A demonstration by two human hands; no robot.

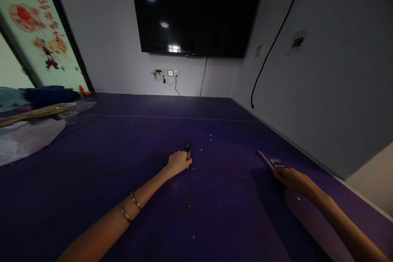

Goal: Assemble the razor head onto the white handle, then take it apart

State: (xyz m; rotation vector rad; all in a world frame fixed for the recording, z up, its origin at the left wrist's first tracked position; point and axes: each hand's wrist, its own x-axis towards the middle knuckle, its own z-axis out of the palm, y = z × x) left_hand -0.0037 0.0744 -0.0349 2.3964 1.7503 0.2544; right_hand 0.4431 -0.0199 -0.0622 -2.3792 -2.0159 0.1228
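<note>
My left hand (pixel 178 163), with two bracelets on its wrist, is closed near the middle of the purple surface (pixel 221 208). From its fingers rises a small slim tool (pixel 188 151) with a dark crosswise head, shaped like a razor; its exact kind is unclear. Further right, my right hand (pixel 293 180) is closed on a thin, pale stick-like thing (pixel 265 159) with a dark tip, pointing away to the left. A small clear plastic packet (pixel 277 163) shows right by these fingers; whether they grip it too is hidden.
White specks (pixel 211 137) are scattered over the purple surface. At the left lie a white plastic bag (pixel 30 137), a long tan item (pixel 39 112) and dark blue cloth (pixel 52 95). A television (pixel 199 12) hangs on the far wall above sockets; a black cable (pixel 270 49) dangles at right.
</note>
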